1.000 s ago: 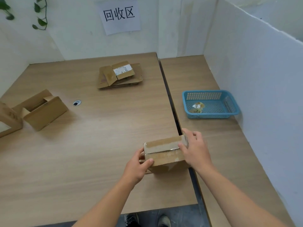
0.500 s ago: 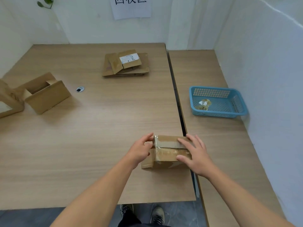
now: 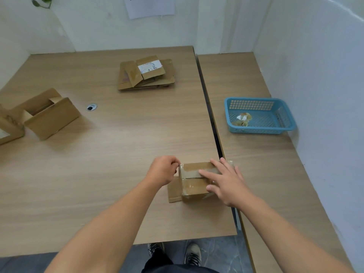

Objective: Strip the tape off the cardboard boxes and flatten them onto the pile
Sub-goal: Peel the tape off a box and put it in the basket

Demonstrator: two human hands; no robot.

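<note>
Lying around taped box [image 3: 194, 187], basket [image 3: 256, 99], pile [image 3: 146, 75]

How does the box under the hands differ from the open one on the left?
The taped box has tape across it; the open box shows its inside. The right hand presses on the taped box, the left hand curled at its end; nobody touches the open box. Both are brown cardboard.

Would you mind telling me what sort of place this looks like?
Probably a small cardboard recycling station: a pile of flattened brown cardboard boxes and a blue plastic basket holding crumpled tape scraps.
</note>
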